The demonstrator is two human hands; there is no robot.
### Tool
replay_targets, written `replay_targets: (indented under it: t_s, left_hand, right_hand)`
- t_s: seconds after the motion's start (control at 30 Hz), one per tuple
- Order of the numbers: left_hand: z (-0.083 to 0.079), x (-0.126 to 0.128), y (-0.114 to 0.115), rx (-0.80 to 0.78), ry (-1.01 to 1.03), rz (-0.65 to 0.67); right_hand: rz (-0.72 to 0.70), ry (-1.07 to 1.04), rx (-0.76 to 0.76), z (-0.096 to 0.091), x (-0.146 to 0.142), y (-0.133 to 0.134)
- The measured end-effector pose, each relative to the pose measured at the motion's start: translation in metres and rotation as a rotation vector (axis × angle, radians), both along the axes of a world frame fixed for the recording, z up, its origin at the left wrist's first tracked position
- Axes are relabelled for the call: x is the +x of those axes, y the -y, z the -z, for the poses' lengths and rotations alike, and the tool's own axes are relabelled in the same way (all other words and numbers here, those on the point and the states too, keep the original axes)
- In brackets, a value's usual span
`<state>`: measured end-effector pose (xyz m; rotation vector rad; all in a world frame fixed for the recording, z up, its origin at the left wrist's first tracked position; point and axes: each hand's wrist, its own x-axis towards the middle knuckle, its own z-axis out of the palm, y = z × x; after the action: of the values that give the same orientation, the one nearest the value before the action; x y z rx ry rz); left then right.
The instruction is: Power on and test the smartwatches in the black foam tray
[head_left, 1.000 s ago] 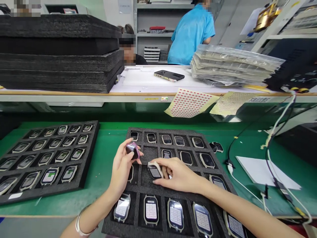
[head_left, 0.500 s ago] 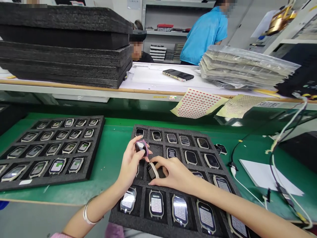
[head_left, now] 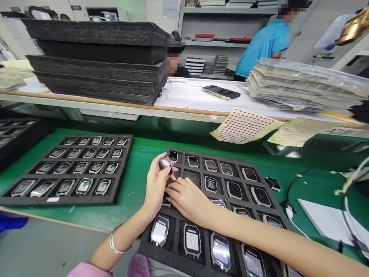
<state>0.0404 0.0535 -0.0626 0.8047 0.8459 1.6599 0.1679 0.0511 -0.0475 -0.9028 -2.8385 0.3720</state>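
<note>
My left hand (head_left: 157,182) is closed around a smartwatch with a purple rim (head_left: 166,164), holding it raised above the left side of the near foam tray (head_left: 170,246). My right hand (head_left: 190,202) reaches across this tray, palm down. Its fingers bend into a compartment in the left column, just below the held watch; what they grip there is mostly hidden. Below the right hand lie watches with lit screens, among them one watch (head_left: 191,240) and another watch (head_left: 160,231). An unoccupied compartment (head_left: 191,179) is above the right hand.
A second foam tray of watches (head_left: 125,169) lies to the left on the green bench. Stacked black foam (head_left: 100,73), a phone (head_left: 221,92) and plastic trays (head_left: 305,84) stand on the shelf. White paper (head_left: 331,221) and cables (head_left: 288,207) lie right. Two people are beyond the shelf.
My right hand has shifted left in the tray. The silver watch it was pinching over a compartment is now out of sight beneath it. My left hand still holds the purple-rimmed watch.
</note>
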Motion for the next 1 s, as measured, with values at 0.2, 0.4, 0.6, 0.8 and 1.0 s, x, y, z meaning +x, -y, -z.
replay_targets:
  t_s: [0.2,0.4,0.6,0.8,1.0]
  left_hand:
    - [-0.005,-0.01,-0.004,0.037,-0.139,-0.018]
    - [-0.013,-0.016,-0.001,0.056,-0.339,0.036]
    - [-0.019,-0.006,0.001,0.053,-0.629,0.182]
    - [-0.013,0.012,0.002,0.068,-0.651,0.197]
    - [-0.001,0.014,0.006,0.079,-0.539,0.265]
  right_hand:
    - [0.107,-0.162,-0.211,0.008,-0.022,-0.006]
    - [0.089,-0.477,-0.498,-0.015,0.017,-0.011]
    - [0.387,-0.786,-0.862,-0.027,0.058,-0.018]
    - [0.271,-0.944,-1.142,-0.023,0.079,-0.014]
    - [0.234,-0.993,-1.141,-0.019,0.086,-0.016]
